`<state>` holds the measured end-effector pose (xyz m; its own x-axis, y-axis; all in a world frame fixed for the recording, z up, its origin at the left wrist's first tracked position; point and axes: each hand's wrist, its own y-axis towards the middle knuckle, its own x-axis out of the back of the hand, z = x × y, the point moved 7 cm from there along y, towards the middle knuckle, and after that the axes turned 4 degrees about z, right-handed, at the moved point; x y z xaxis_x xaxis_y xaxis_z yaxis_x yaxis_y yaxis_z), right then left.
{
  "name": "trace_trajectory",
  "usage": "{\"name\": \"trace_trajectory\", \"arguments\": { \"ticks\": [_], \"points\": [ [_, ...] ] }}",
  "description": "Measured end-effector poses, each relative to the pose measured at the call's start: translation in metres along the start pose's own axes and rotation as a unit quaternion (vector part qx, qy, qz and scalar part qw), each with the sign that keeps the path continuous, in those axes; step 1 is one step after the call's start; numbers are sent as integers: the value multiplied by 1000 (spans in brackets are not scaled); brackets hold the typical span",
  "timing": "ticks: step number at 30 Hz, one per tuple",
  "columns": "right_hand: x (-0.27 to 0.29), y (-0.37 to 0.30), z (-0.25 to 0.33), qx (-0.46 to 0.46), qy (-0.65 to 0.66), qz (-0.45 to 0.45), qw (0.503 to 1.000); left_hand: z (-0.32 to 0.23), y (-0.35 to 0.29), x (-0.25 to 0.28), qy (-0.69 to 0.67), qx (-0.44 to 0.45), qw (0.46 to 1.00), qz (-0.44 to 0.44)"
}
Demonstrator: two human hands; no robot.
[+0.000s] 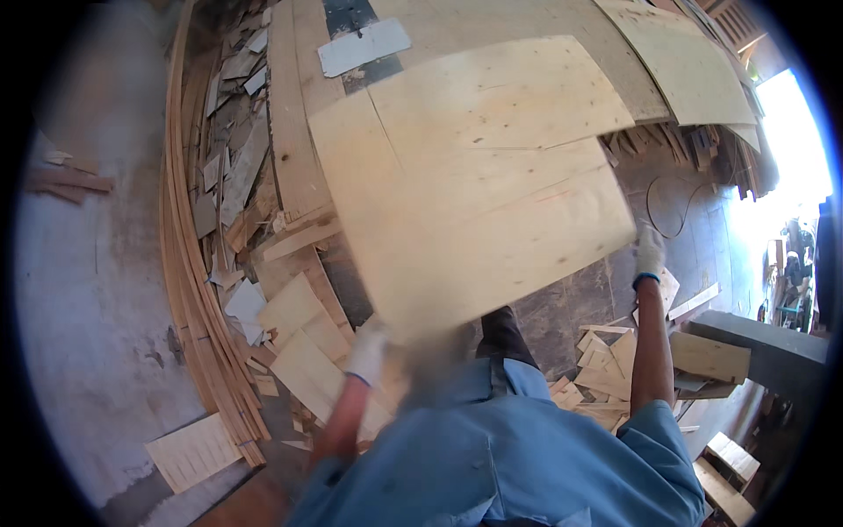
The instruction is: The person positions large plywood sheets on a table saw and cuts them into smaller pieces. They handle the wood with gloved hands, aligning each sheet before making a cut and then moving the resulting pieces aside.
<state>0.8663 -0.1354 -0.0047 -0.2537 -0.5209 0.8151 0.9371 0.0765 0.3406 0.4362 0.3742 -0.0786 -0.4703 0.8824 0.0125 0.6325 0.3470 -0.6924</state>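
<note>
A broad pale veneer sheet (492,237) with small knots and thin dark cracks spans the space in front of me. Its right edge is stepped, and I cannot tell whether it is one piece or two overlapping. My left hand (369,350), in a white glove and blurred, is closed at its near left corner. At the near right corner, my right hand (649,251), in a whitish glove with a blue cuff, also grips the edge. Both thumbs and fingers are partly hidden. The far part of the sheet lies over a wooden work surface (294,132).
Long thin wood strips (198,290) run along the left beside scrap pieces (237,167). Offcuts (606,360) litter the floor by my legs. More veneer sheets (694,70) overhang at the far right. A grey beam (764,334) stands near my right arm. A white board (364,47) lies at the back.
</note>
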Motion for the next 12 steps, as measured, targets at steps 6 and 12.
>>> {"name": "trace_trajectory", "arguments": {
  "ticks": [6, 12],
  "points": [
    [-12, -163, -61, -485, 494, -1, 721, 7, -48, -223, 347, -228, 823, 388],
    [-72, -233, 47, -588, 602, 110, 529, 1, -9, -267, 87, -92, 897, 423]
  ]
}}
